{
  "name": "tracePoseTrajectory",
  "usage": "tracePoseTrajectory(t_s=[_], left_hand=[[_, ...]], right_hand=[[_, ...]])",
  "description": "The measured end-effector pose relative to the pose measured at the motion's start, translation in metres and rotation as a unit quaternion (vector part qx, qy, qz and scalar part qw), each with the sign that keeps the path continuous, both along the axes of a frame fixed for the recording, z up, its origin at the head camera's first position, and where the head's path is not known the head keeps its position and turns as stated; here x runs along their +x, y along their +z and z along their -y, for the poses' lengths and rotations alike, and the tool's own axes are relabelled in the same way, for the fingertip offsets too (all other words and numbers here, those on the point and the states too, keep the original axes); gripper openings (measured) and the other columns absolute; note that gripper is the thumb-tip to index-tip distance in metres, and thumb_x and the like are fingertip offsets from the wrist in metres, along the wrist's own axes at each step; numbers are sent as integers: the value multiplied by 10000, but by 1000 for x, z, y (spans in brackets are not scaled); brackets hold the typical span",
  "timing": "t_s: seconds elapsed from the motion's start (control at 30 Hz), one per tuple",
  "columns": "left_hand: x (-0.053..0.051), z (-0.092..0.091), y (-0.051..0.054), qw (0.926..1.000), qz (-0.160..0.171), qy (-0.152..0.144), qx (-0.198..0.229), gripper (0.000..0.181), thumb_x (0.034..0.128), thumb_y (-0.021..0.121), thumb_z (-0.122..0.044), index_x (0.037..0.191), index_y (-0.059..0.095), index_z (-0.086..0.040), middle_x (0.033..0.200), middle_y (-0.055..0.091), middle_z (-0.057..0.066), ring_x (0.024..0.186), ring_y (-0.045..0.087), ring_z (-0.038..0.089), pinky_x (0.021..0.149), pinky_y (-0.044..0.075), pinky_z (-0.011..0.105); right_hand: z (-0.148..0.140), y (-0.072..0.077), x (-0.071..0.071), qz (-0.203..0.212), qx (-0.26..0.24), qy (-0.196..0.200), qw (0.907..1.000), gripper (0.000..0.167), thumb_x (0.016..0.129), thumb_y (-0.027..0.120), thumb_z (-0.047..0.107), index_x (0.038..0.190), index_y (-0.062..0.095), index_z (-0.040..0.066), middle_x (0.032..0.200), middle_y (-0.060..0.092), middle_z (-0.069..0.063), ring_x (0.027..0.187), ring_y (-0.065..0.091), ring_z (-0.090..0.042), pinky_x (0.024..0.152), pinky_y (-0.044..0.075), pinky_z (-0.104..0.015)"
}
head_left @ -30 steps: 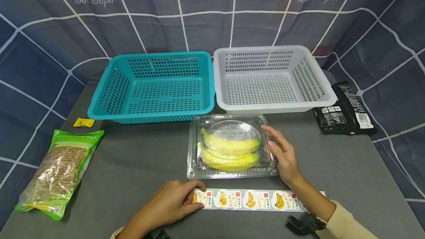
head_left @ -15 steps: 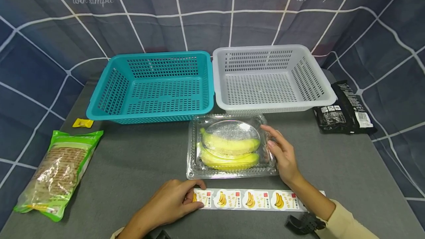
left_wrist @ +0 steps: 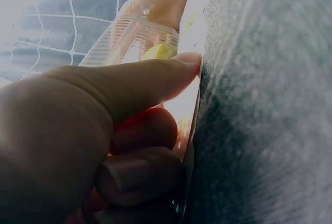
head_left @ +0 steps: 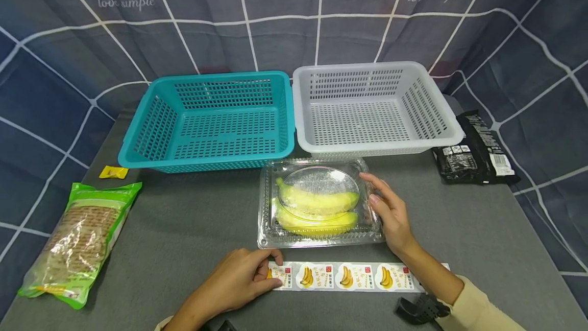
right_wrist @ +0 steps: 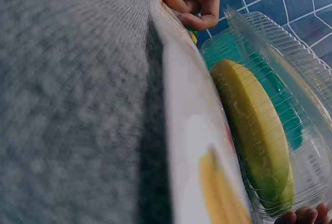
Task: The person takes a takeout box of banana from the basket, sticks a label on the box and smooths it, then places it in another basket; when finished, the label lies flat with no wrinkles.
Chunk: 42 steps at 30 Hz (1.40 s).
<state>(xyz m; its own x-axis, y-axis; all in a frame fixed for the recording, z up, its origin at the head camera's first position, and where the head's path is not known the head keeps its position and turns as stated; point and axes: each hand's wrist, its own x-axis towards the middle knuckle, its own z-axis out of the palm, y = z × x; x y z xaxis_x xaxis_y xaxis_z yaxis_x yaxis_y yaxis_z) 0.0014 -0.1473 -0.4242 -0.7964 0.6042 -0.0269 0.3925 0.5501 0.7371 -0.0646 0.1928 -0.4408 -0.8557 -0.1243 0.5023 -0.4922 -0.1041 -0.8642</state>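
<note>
Label strip (head_left: 337, 276), one: white, printed with bananas, lying along the grey table (head_left: 184, 218) in front of the fruit box; its right end passes beneath the right forearm (head_left: 432, 269).

Fruit box (head_left: 319, 242), one: clear plastic, with bananas (head_left: 317, 201) under the lid; stands just beyond the strip, near the two baskets.

Left hand (head_left: 241, 277), one: fingers curled, thumb and forefinger gripping the strip's left end across its width, partly covering the first label.

Right hand (head_left: 390, 213), one: loosely extended, fingertips against the box's right side; steadying it, to judge by the pose, rather than grasping it. Any pressure: cannot be told.

Baskets, two: teal basket (head_left: 206, 162) at left, white basket (head_left: 386, 147) at right, side by side.

Handling notes, by judgement: hold the strip at its margin, so the printed face is neither creased nor smudged. Keep the right touch light, as thin plastic is likely to flex. Lift the forearm clear before drawing the strip, or it may drag or buckle.
</note>
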Motion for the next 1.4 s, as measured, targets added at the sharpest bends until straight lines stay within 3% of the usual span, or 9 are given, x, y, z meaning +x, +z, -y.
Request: tracePoseTrajectory(t_s=[0.13,0.3,0.43,0.6,0.73,0.87,1.1,1.23,1.4], left_hand=[[0,0,-2,9996,-274,64,93,183,903,802,-307,975,635,-286,626,411,-241,507,348,-103,471,316,153],[0,1,-3,9988,-304,83,362,83,978,718,-277,950,645,-304,604,383,-250,493,313,-114,458,294,148],[-2,6,-3,9954,450,6,851,44,998,694,-265,971,660,-262,609,410,-209,500,331,-88,475,314,146],[-7,16,-2,9716,1739,-68,1606,81,1010,675,-230,999,685,-150,633,445,-125,533,333,-33,514,331,179],[-10,24,-2,9534,2118,-420,2107,55,1018,651,-143,1019,680,-96,637,431,-68,544,326,-24,494,327,219],[-11,28,-1,9455,2193,-670,2310,35,1013,646,-100,1033,672,-90,633,377,-14,548,320,-31,464,314,248],[-4,30,9,9499,2118,-966,2084,40,1002,673,-134,1041,676,-127,601,290,6,509,228,13,476,288,201],[1,29,16,9517,1993,-1202,2001,46,1004,673,-136,1047,675,-153,571,272,-6,484,197,17,465,282,184],[1,31,31,9599,1680,-1042,1985,52,1003,675,-137,1051,675,-158,549,272,-19,470,204,11,468,304,183]], right_hand=[[0,0,0,19,26,-4,10000,421,1022,374,-82,1427,467,-149,1289,543,-163,523,478,-107,469,428,-289],[-1,0,0,46,66,-8,10000,420,1026,371,-77,1429,469,-140,1098,541,-143,525,485,-106,476,441,-275],[-1,0,0,27,64,-9,10000,419,1028,371,-78,1431,468,-139,1040,529,-128,525,486,-105,477,438,-277],[-1,-1,0,46,84,19,10000,422,1031,370,-74,1439,464,-131,993,504,-117,530,482,-115,481,431,-286],[-2,-1,1,145,170,2,9997,416,1044,379,-43,1444,467,-119,983,496,-121,529,486,-126,487,438,-292],[-3,-1,2,249,279,-37,9993,413,1054,391,-13,1448,468,-110,998,496,-128,531,492,-146,497,449,-292],[-3,-3,3,321,337,-98,9989,410,1054,399,1,1442,476,-109,960,480,-104,538,490,-117,505,445,-282],[-3,-3,2,267,324,-108,9991,410,1052,399,-7,1441,475,-113,1078,524,-99,541,492,-114,507,446,-277],[-3,-2,1,244,298,-83,9992,411,1054,399,-5,1443,470,-116,1177,533,-125,549,501,-122,516,456,-274]])
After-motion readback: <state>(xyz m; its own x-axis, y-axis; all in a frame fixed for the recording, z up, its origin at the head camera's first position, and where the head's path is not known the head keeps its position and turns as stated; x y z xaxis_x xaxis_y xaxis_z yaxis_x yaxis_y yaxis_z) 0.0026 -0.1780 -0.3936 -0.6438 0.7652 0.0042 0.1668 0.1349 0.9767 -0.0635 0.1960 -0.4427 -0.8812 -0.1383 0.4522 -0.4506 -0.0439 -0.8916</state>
